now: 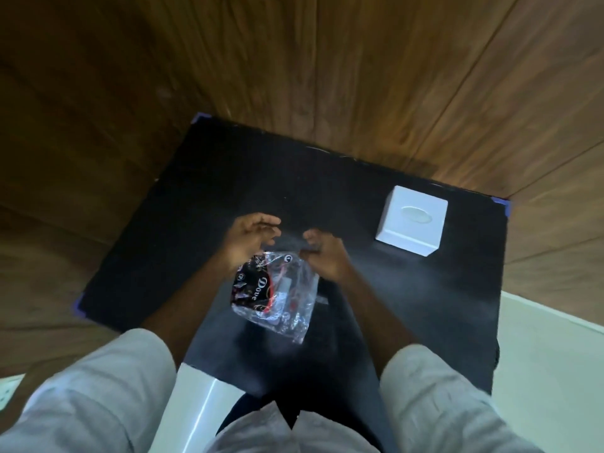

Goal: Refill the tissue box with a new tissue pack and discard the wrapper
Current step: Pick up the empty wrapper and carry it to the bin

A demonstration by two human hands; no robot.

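Fingers (313, 253) pinched on wrapper (277, 295).

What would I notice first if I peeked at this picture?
Probably the crinkly clear wrapper in the middle, hanging over the black table. The right hand pinches its top edge, while the left hand sits beside it with fingers spread. Next you'd spot the white tissue box standing alone near the table's far right corner.

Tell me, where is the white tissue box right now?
In the head view the white tissue box stands on the black table, near its far right corner, beyond and to the right of the right hand.
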